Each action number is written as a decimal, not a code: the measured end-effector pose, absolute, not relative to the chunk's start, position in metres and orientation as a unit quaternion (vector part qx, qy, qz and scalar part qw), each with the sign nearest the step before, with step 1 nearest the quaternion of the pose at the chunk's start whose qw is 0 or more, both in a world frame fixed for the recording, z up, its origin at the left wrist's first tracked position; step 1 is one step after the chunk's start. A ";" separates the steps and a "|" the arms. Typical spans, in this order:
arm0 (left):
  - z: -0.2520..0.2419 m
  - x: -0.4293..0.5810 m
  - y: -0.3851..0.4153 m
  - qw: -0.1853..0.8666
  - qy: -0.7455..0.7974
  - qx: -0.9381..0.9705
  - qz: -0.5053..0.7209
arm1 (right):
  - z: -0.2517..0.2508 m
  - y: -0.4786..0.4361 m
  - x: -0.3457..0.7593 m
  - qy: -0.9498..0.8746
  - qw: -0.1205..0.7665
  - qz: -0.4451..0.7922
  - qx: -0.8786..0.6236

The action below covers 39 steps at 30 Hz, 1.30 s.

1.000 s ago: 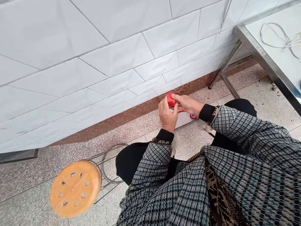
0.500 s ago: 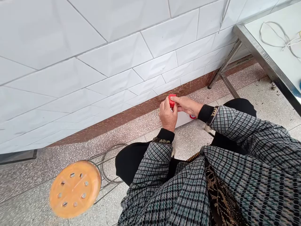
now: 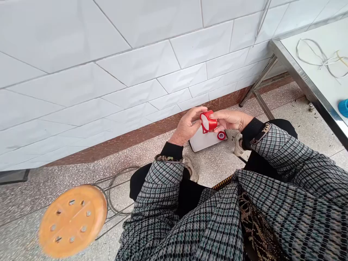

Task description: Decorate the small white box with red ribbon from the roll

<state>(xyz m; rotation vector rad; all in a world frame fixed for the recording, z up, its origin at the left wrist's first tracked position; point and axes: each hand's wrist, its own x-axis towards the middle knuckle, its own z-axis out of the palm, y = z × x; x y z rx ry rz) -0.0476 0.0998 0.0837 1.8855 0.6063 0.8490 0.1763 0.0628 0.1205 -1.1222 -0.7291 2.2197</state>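
A small red cup-like piece (image 3: 212,122) with a pale round face is held up between my two hands. My right hand (image 3: 231,119) grips it from the right, thumb on top and fingers beneath. The fingers of my left hand (image 3: 187,125) touch its left rim, thumb and fingers curved around that edge. Below the hands, a white flat board or box (image 3: 202,142) with a dark edge lies on the floor. On its right end rests a red ring-shaped piece (image 3: 221,135) with a pale and purplish centre.
An orange round stool (image 3: 73,221) with holes stands at lower left, beside looped cables (image 3: 111,195). A metal-edged table (image 3: 307,76) at right bears pale wires (image 3: 324,61) and a blue object (image 3: 343,107). The white tiled wall (image 3: 146,65) runs in front; my shoes (image 3: 191,169) are below.
My left hand has moved left and opened wider around the red piece, whose pale round face now shows. More of the white board and the red ring has come into view.
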 end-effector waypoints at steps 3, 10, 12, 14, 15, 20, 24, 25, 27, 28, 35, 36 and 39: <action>0.083 -0.043 0.104 0.467 0.213 0.795 0.323 | 0.120 0.058 0.182 -0.264 0.271 0.823 -0.424; 0.066 -0.042 0.113 0.574 0.130 0.770 0.246 | 0.120 0.057 0.190 -0.272 0.243 0.834 -0.413; 0.063 -0.037 0.108 0.551 0.169 0.774 0.260 | 0.119 0.057 0.191 -0.275 0.237 0.833 -0.418; 0.062 -0.033 0.104 0.508 0.204 0.786 0.288 | 0.118 0.057 0.191 -0.278 0.232 0.831 -0.422; 0.062 -0.033 0.103 0.479 0.213 0.795 0.305 | 0.117 0.057 0.191 -0.280 0.232 0.830 -0.423; 0.064 -0.045 0.110 0.350 0.230 0.842 0.340 | 0.118 0.056 0.191 -0.309 0.213 0.829 -0.415; 0.064 -0.053 0.114 0.327 0.243 0.837 0.367 | 0.118 0.054 0.189 -0.323 0.204 0.830 -0.407; 0.063 -0.052 0.113 0.324 0.241 0.833 0.379 | 0.117 0.054 0.187 -0.323 0.201 0.830 -0.408; 0.060 -0.047 0.109 0.326 0.245 0.818 0.406 | 0.116 0.053 0.183 -0.323 0.192 0.832 -0.409; 0.058 -0.042 0.105 0.330 0.258 0.804 0.423 | 0.115 0.053 0.181 -0.320 0.191 0.833 -0.408; 0.043 -0.005 0.078 0.456 0.447 0.618 0.459 | 0.111 0.056 0.170 -0.275 0.232 0.823 -0.440; 0.042 -0.002 0.076 0.483 0.469 0.586 0.451 | 0.112 0.055 0.167 -0.273 0.234 0.817 -0.450; 0.039 0.004 0.073 0.498 0.516 0.525 0.457 | 0.112 0.051 0.158 -0.269 0.256 0.804 -0.464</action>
